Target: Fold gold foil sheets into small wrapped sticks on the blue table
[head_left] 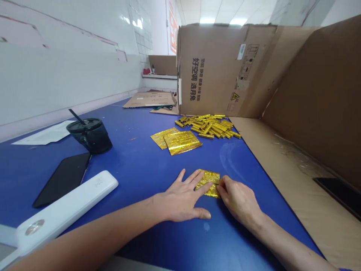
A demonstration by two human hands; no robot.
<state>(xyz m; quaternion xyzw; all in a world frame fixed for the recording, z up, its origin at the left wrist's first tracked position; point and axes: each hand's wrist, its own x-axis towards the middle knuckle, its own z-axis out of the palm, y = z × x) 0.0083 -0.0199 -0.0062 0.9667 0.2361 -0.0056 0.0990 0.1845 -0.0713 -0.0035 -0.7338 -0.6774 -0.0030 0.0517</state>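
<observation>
A sheet of gold foil paper (210,177) lies flat on the blue table (132,165) in front of me. My left hand (184,197) rests on its left part, palm down with the fingers spread. At the sheet's right edge, my right hand (239,197) pinches the foil between thumb and curled fingers. Farther off are a stack of gold foil sheets (183,142) and, partly under it, another gold sheet (159,138). Behind them is a heap of rolled gold foil tubes (211,126).
On the left are a dark lidded mug (94,137) with a straw, a black phone (63,178), a white folding lamp or similar device (70,203) and white paper (42,134). A large cardboard box (220,71) walls the back and right. Flattened cardboard (149,99) lies at the far end.
</observation>
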